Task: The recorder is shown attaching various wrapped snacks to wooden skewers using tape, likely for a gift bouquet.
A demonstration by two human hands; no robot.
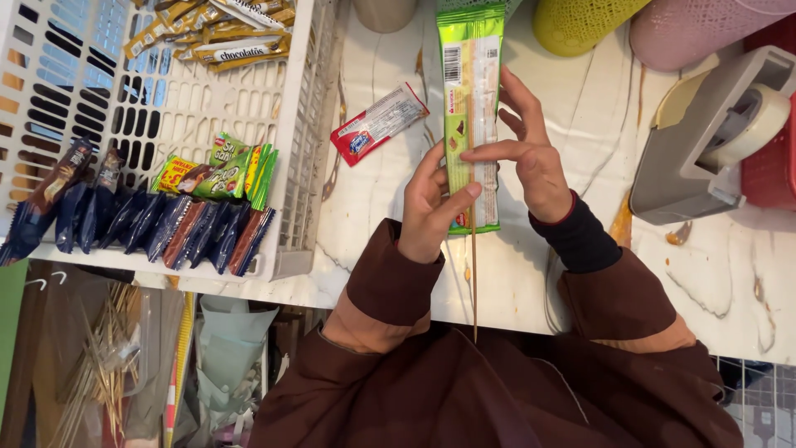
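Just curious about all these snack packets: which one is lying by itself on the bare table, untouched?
The small red packet, between the white basket and the hand-held long green packet.

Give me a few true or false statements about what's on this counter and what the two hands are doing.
1. Both hands, left hand and right hand, touch the long green snack pack. True.
2. A thin wooden skewer lies along that pack. True.
3. The small red packet lies inside the white basket. False: it lies on the marble counter beside the basket.
4. The grey tape dispenser stands left of the basket. False: it stands at the right.
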